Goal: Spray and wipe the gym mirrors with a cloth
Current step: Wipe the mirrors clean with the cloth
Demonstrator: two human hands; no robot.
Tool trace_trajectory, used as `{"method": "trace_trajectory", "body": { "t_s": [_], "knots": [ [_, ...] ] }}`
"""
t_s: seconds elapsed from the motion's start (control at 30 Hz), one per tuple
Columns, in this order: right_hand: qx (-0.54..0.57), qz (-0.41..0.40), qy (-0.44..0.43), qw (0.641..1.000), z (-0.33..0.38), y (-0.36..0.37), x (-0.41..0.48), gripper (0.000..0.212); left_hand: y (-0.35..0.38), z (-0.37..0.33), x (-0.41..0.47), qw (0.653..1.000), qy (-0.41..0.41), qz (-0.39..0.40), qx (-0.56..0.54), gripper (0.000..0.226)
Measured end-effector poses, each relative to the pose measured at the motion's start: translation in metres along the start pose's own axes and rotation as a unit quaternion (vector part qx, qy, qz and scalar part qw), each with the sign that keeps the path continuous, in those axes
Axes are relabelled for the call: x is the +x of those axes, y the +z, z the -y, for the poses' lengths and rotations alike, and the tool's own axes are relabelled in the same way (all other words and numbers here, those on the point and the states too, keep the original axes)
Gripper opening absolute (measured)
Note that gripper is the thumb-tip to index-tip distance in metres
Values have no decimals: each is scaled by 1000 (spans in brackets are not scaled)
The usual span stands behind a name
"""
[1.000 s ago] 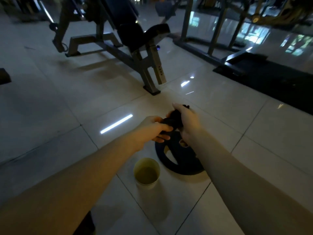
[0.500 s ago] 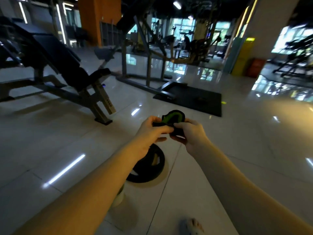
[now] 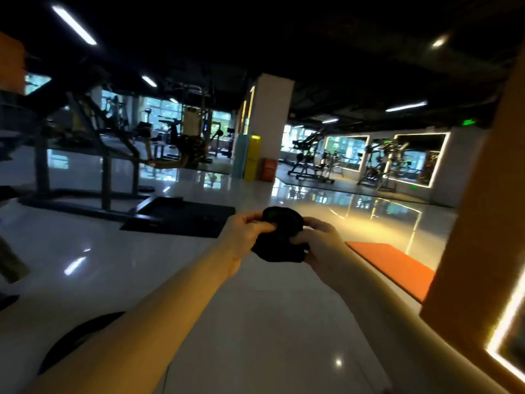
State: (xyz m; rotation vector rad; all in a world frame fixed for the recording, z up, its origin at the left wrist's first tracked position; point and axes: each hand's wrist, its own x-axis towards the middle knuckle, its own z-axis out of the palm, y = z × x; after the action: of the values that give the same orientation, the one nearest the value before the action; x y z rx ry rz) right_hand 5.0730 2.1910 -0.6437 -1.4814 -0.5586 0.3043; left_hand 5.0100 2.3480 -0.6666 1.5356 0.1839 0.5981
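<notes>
Since half a second ago the view has lifted and swung right. The black weight plate, then just below the hands, now sits at the lower left edge, and the incline bench has left the frame. Two light-framed mirrors now show at the far right middle, with an orange mat on the floor below them. The dark cloth remains at the centre of the frame, bunched between both hands, its green patch now barely visible. Both forearms reach forward from the bottom edge. The left hand curls its fingers over the cloth's upper left, and the right hand grips its right side, thumb on top.
</notes>
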Motion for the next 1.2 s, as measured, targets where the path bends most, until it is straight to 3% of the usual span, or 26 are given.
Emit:
{"method": "trace_trajectory", "body": {
  "t_s": [0.17,0.3,0.37,0.57,0.67,0.77,0.97,1.1,1.2],
  "knots": [
    [-26,-47,14,998,34,-71,-43,23,75,-31,2,996,52,78,-5,8],
    [-55,-84,27,995,52,-128,-95,42,146,-50,-12,981,87,169,27,10],
    [-91,-134,13,987,60,-155,-125,36,181,-60,-27,971,98,218,16,4],
    [-84,-319,-67,942,90,-215,-220,14,265,-90,-81,931,62,358,-43,22],
    [-119,-388,-81,910,115,-232,-262,7,293,-102,-107,915,54,395,-56,23],
    [-77,-432,-73,895,138,-243,-302,4,315,-117,-130,899,43,431,-67,22],
    [-55,-447,-32,892,162,-265,-350,25,347,-130,-178,853,-30,508,-120,31],
    [-84,-467,21,880,177,-278,-364,43,360,-128,-196,797,-2,597,-88,51],
    [-124,-463,65,875,183,-292,-382,47,375,-126,-200,781,-3,620,-74,55]
  ]
}}
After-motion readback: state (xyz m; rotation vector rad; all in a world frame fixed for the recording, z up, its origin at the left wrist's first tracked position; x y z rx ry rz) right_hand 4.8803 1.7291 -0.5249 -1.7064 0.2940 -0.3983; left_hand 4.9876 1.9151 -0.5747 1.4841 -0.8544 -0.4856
